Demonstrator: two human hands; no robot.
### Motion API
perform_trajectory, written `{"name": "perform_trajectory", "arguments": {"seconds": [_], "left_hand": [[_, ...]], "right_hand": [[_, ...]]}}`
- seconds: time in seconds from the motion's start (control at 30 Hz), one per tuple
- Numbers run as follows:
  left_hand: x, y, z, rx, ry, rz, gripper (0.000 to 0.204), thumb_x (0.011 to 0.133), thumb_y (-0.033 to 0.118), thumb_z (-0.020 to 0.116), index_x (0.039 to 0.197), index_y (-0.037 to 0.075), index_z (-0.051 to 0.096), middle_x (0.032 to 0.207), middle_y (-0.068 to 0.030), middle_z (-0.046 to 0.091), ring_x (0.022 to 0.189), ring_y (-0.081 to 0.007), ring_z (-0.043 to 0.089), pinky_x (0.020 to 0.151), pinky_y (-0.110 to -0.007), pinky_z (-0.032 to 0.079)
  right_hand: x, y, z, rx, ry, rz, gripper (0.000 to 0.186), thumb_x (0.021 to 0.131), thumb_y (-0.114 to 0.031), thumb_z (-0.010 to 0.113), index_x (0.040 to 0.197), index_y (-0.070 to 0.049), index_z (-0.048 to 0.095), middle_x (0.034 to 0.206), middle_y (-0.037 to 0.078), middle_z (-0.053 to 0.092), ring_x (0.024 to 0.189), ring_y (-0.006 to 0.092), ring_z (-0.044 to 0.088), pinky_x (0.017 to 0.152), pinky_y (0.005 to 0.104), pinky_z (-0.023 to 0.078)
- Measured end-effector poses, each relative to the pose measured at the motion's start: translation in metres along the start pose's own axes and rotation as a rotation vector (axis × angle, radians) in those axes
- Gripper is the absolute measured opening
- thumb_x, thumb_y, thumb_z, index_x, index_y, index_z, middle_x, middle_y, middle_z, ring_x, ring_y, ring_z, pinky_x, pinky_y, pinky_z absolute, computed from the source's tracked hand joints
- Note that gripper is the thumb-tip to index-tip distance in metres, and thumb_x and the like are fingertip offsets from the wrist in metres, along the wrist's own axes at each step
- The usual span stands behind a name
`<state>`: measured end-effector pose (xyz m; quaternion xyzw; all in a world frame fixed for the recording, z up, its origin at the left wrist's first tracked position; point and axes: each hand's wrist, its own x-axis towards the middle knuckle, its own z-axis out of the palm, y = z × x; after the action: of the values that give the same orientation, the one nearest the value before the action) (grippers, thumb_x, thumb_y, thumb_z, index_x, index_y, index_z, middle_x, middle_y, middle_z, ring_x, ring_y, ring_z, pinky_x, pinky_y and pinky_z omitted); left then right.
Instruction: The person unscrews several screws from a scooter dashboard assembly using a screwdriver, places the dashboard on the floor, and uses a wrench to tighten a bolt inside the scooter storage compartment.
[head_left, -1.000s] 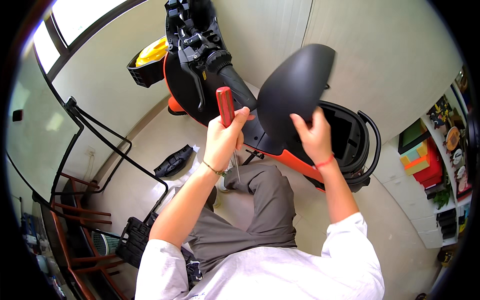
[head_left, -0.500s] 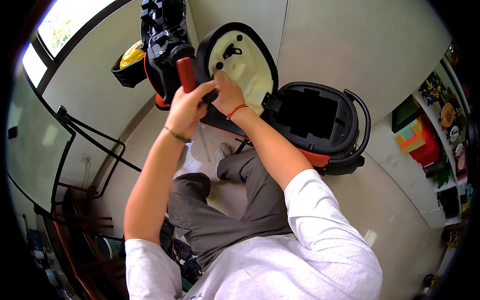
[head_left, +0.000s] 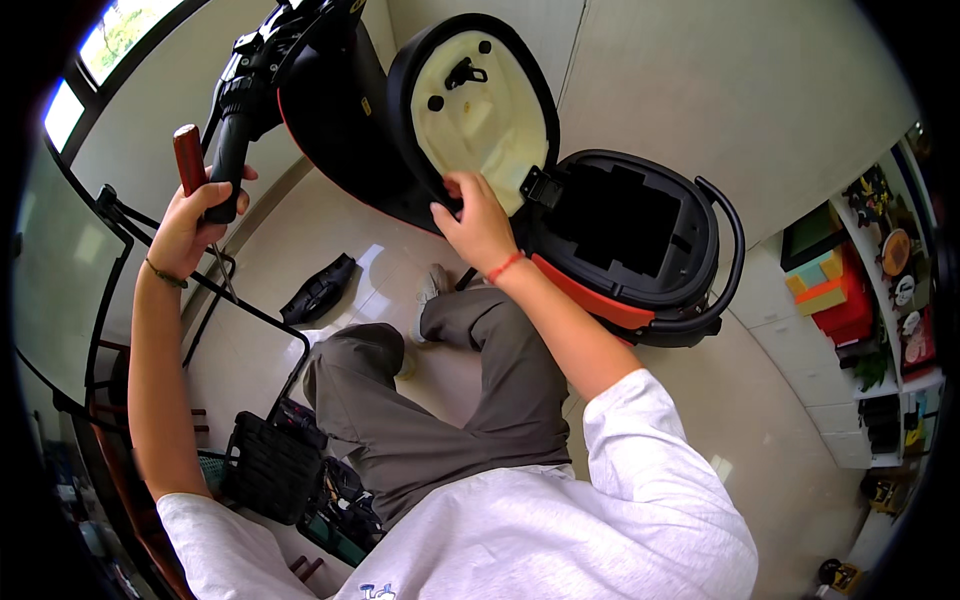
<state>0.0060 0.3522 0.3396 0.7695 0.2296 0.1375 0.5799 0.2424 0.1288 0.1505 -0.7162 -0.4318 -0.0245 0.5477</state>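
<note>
An electric scooter stands in front of me, its seat (head_left: 490, 120) tipped up with the pale underside facing me. My left hand (head_left: 190, 225) is closed round a red-handled screwdriver (head_left: 188, 160) and the black handlebar grip (head_left: 234, 150) together; the screwdriver's thin shaft points down below the hand. My right hand (head_left: 480, 225) has its fingers curled at the lower edge of the raised seat, thumb to the left. Behind that hand lies the dark open storage compartment (head_left: 690, 285), with the black rear grab rail (head_left: 735, 250) round its far end.
A black plastic part (head_left: 318, 290) lies on the tiled floor past my knee. Black metal tubing (head_left: 290, 370) runs at the left. A black basket-like case (head_left: 275, 468) sits beside my leg. Shelves with colourful boxes (head_left: 848, 290) line the right side.
The handlebar has swung left and away with my left hand on it. My right hand has left the handlebar area for the seat's edge. The black part on the floor is now uncovered.
</note>
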Motion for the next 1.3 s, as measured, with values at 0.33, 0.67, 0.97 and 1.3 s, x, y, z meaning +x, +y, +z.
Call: {"name": "perform_trajectory", "arguments": {"seconds": [0.33, 0.67, 0.97, 1.3], "left_hand": [[-0.05, -0.076, 0.091, -0.375, 0.236, -0.023, 0.022, 0.089, 0.022, 0.06, 0.103, 0.005, 0.063, 0.069, 0.0029, 0.054, 0.052, 0.0001, 0.04, 0.045, -0.017, 0.027], [-0.119, -0.164, 0.19, 0.553, 0.159, 0.276, 0.011, 0.073, 0.014, 0.064, 0.077, 0.004, 0.059, 0.074, -0.0074, 0.061, 0.065, -0.0198, 0.067, 0.049, -0.031, 0.051], [-0.223, -0.324, 0.108, -0.039, 0.792, -0.053, 0.01, 0.082, 0.005, 0.064, 0.092, 0.002, 0.063, 0.093, -0.0078, 0.065, 0.09, -0.0209, 0.061, 0.085, -0.032, 0.045], [-0.418, -0.629, 0.218, -0.195, 0.405, -1.188, 0.024, 0.083, 0.023, 0.059, 0.093, 0.002, 0.063, 0.086, -0.0149, 0.067, 0.083, -0.0283, 0.065, 0.075, -0.036, 0.05]], "right_hand": [[-0.083, -0.045, -0.015, 0.569, -0.361, 0.25, 0.026, 0.089, -0.012, 0.064, 0.111, 0.0, 0.058, 0.084, 0.004, 0.065, 0.079, 0.0097, 0.062, 0.072, 0.0248, 0.049], [-0.099, -0.107, 0.001, 0.199, -0.831, 0.425, 0.033, 0.086, -0.002, 0.058, 0.118, 0.0, 0.055, 0.075, 0.004, 0.061, 0.059, 0.0053, 0.052, 0.051, 0.018, 0.038], [-0.122, -0.065, 0.024, 0.285, -0.549, 0.863, 0.049, 0.1, -0.04, 0.04, 0.122, 0.002, 0.051, 0.083, 0.005, 0.056, 0.058, 0.0054, 0.041, 0.054, 0.0192, 0.032], [-0.148, -0.106, 0.148, 0.525, -0.973, 1.258, 0.055, 0.086, -0.022, 0.068, 0.126, 0.003, 0.039, 0.091, 0.011, 0.054, 0.07, 0.0198, 0.059, 0.066, 0.0305, 0.05]]}}
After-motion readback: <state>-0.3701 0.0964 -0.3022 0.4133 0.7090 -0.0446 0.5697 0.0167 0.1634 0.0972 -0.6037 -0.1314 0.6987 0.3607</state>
